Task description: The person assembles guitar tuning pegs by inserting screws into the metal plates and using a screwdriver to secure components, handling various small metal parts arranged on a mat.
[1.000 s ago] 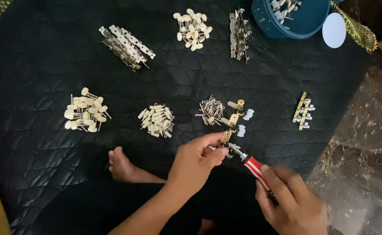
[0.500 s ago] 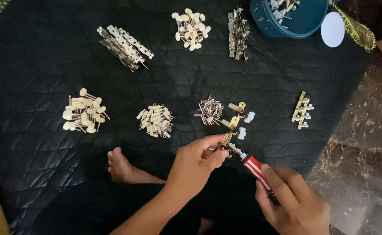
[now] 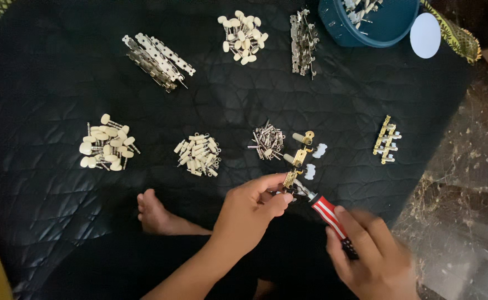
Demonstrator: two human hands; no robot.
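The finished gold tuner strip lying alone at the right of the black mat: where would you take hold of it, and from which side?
Pinch the gold tuner strip with white knobs across its narrow plate, near mid-length, coming from above. It lies flat and nearly upright in view on the black quilted mat, apart from the other piles, so both long edges look free. The knobs stick out sideways, so probably grip between them.

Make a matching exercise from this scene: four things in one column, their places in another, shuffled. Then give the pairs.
Things:
1. screwdriver
2. gold tuner strip
3. blue tub
4. bare foot

Places:
A. top of the mat, by a white disc
B. in the right hand
C. pinched by the left hand
D. lower left of the left hand

Pairs: 1-B, 2-C, 3-A, 4-D
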